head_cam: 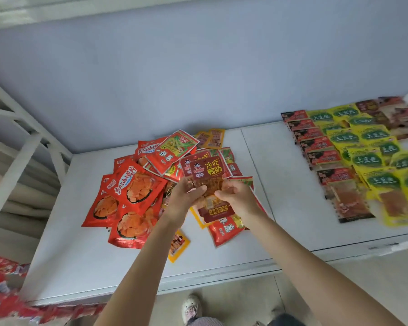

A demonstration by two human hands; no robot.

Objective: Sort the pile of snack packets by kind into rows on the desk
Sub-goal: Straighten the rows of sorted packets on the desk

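Down at six o'clock, a pale shoe (190,308) stands on the floor, and at eight o'clock a heap of red wrappers (3,278) spills along the near left edge of the white desk (80,260). Two bare forearms reach up from the bottom of the view toward the centre. Just past the near edge, a small yellow packet (178,245) lies alone on the desk beside the left forearm.

Now the middle: both hands meet over the pile (165,184). The left hand (186,192) pinches the lower left edge of the dark red packet (206,175), thumb on its front. The right hand (233,194) grips the lower right edge, fingers curled round it. That packet stands upright, lifted above the pile, its yellow lettering facing the camera, with at least one more of the same kind stacked just behind it. Below the hands another dark red packet (218,212) lies flat.

At nine o'clock from the hands, big red packets (132,191) with orange slices overlap one another. At twelve o'clock, a red and green packet (174,149) tilts across the heap, and an orange packet (212,137) sits at the far edge.

Off at two o'clock, well apart from the pile, sorted rows: a dark red row (316,147) and a yellow and green row (368,156), with brownish packets (391,114) farthest back against the blue-grey wall (198,67).
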